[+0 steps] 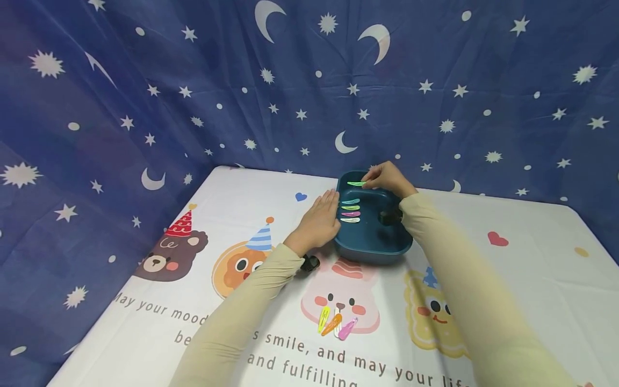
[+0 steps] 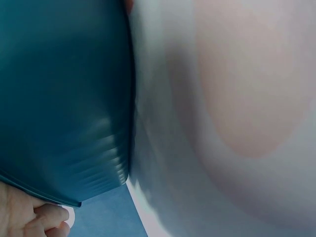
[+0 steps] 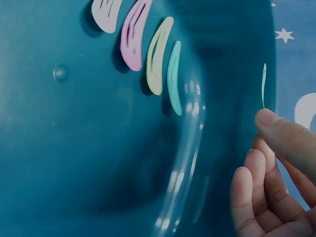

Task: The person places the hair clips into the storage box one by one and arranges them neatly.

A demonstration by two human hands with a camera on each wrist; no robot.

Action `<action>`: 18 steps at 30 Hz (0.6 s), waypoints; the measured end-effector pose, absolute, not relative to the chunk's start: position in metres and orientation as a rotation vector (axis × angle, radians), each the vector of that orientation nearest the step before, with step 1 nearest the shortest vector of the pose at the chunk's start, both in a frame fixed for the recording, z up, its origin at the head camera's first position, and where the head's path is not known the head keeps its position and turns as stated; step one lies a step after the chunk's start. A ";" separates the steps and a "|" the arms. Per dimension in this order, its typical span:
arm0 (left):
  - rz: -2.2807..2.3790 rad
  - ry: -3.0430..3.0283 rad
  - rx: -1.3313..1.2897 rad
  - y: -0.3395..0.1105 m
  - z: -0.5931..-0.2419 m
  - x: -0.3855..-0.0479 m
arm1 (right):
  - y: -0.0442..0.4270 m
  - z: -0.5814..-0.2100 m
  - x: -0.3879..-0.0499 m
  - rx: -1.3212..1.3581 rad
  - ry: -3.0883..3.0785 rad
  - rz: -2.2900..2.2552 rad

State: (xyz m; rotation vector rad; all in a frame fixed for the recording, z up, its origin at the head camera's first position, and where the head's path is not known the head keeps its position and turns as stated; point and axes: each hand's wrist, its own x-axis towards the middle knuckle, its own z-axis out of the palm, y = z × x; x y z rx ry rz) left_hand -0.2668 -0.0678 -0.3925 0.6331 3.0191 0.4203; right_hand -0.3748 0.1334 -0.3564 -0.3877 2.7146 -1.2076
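My right hand (image 1: pixel 389 179) pinches a green hair clip (image 3: pixel 263 86) between thumb and forefinger, over the far end of a dark teal plastic bin (image 1: pixel 374 234). Lined up inside the bin along its left side are a turquoise clip (image 3: pixel 174 79), a yellow-green clip (image 3: pixel 159 57), a pink clip (image 3: pixel 134 37) and a white clip (image 3: pixel 106 15). Against the bin's left side rests my left hand (image 1: pixel 316 221), its fingers extended. In the left wrist view some fingers (image 2: pixel 49 217) show beside the bin's rim.
Nearer me on the white printed tablecloth (image 1: pixel 532 279) lie a yellow clip (image 1: pixel 324 319), an orange clip (image 1: pixel 332 325), a pink clip (image 1: pixel 347 329) and a partly covered white clip. A blue curtain (image 1: pixel 300 70) with stars and moons hangs behind the bin and at the left.
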 end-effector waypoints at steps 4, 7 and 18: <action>0.409 3.014 0.623 -0.068 -0.393 -0.267 | 0.130 -0.365 -0.379 -0.376 2.699 -1.203; 0.397 3.014 0.626 -0.067 -0.393 -0.267 | 0.127 -0.371 -0.383 -0.349 2.692 -1.185; 0.364 3.025 0.614 -0.066 -0.395 -0.269 | 0.119 -0.385 -0.387 -0.245 2.732 -1.081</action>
